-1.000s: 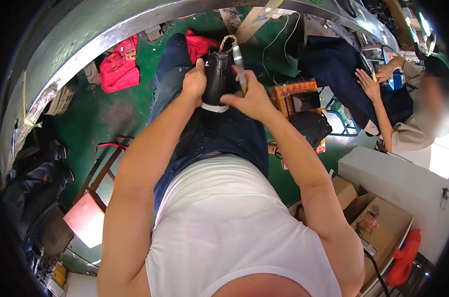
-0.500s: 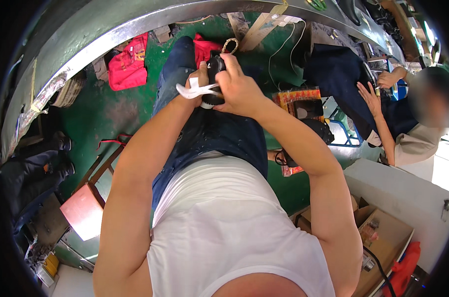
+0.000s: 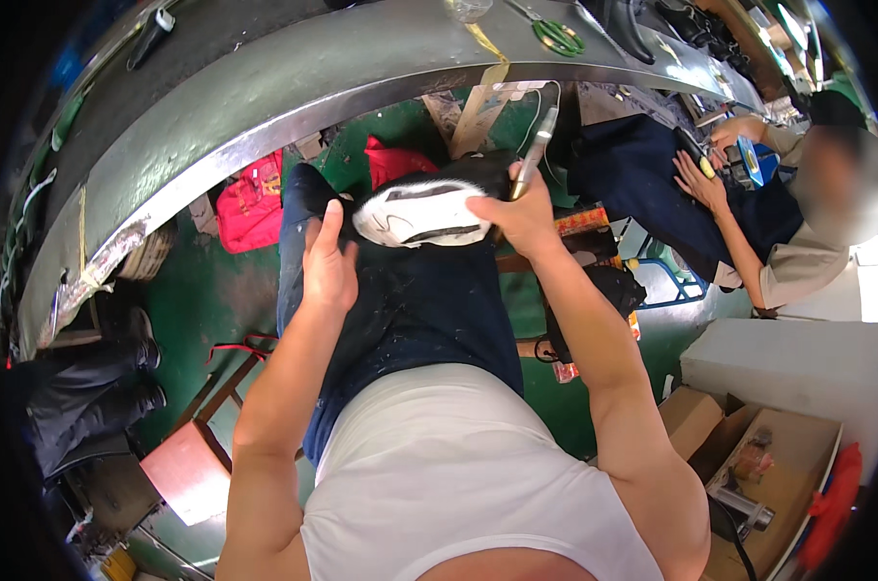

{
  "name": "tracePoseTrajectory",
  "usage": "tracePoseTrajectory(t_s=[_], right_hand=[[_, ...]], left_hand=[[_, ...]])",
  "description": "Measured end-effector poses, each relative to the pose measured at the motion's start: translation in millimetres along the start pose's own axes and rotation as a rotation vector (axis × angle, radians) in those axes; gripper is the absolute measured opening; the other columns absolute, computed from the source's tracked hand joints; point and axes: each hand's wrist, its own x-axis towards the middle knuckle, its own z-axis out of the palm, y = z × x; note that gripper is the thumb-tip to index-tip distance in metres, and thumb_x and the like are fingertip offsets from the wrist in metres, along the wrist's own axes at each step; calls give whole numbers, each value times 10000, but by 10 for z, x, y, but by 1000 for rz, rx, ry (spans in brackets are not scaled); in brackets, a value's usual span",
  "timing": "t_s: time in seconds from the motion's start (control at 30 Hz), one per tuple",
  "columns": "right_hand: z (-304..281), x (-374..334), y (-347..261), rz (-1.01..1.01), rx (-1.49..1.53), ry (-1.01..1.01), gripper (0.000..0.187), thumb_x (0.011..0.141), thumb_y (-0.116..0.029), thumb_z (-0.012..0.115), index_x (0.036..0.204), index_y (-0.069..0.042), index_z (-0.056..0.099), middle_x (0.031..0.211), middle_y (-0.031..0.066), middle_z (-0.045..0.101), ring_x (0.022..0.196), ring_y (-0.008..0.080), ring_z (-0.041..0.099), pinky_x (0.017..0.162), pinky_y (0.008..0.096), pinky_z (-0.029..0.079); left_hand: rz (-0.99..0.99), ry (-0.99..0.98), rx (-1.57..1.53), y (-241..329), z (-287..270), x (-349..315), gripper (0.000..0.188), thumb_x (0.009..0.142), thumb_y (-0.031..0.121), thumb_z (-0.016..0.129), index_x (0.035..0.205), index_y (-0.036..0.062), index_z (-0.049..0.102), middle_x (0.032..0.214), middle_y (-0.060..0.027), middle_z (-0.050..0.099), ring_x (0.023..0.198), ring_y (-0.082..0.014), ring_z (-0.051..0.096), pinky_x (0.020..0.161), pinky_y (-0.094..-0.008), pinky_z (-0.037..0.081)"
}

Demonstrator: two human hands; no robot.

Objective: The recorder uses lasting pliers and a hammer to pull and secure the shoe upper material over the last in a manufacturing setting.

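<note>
Over my lap lies a black shoe point(image 3: 427, 215) with its pale underside up; dark lines and a dark patch show on the white surface. My right hand point(image 3: 524, 215) grips its right end, the thumb pressing on the white underside. The same hand also holds a slim pen-like tool point(image 3: 534, 160), silvery above and brass-coloured below, pointing up and away. Beside the shoe's left end, my left hand point(image 3: 329, 259) is apart from it, thumb raised and fingers slightly blurred, with nothing in it.
A metal-edged bench point(image 3: 293, 131) curves across the front, with green-handled scissors point(image 3: 558, 39) on it. A red bag point(image 3: 250, 205) lies on the green floor. A co-worker's hand point(image 3: 700, 182) is at the right. Open cardboard boxes point(image 3: 778, 450) stand lower right, a stool point(image 3: 187, 455) lower left.
The shoe has turned from upright to lying crosswise, underside up. My left hand has let go and moved left. The pen-like tool now shows in my right hand; the white strip is out of sight.
</note>
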Motion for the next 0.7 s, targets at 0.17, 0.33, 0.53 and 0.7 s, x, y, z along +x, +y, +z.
tracePoseTrajectory(t_s=[0.17, 0.33, 0.53, 0.7], right_hand=[[7, -385, 103, 124, 517, -49, 516, 734, -23, 824, 1078, 20, 441, 967, 79, 569, 848, 168, 630, 762, 302, 553], [91, -869, 261, 558, 324, -312, 757, 682, -38, 876, 1235, 49, 367, 1051, 165, 548, 831, 231, 647, 651, 366, 594], [-169, -915, 239, 558, -69, -473, 603, 705, -156, 868, 1173, 25, 534, 1084, 101, 616, 888, 133, 619, 694, 260, 520], [-363, -762, 290, 523, 324, -383, 430, 833, -89, 709, 1205, -54, 496, 1078, 89, 591, 681, 112, 569, 564, 259, 475]], left_hand=[[5, -354, -377, 88, 173, 137, 508, 1008, 489, 480, 1341, 106, 508, 1348, -54, 567, 1251, -232, 525, 1069, -429, 392], [25, -309, -380, 426, 215, 397, 389, 1019, 385, 512, 1212, 56, 587, 1134, -91, 676, 1018, -245, 660, 910, -437, 524], [27, -486, 300, 640, 519, 402, 405, 969, 371, 630, 1076, -19, 609, 879, -87, 652, 763, -161, 663, 666, -328, 566], [-118, -576, 1163, -9, 568, 275, 765, 877, 390, 735, 1397, -76, 422, 1082, -139, 654, 809, -149, 601, 715, -310, 520]])
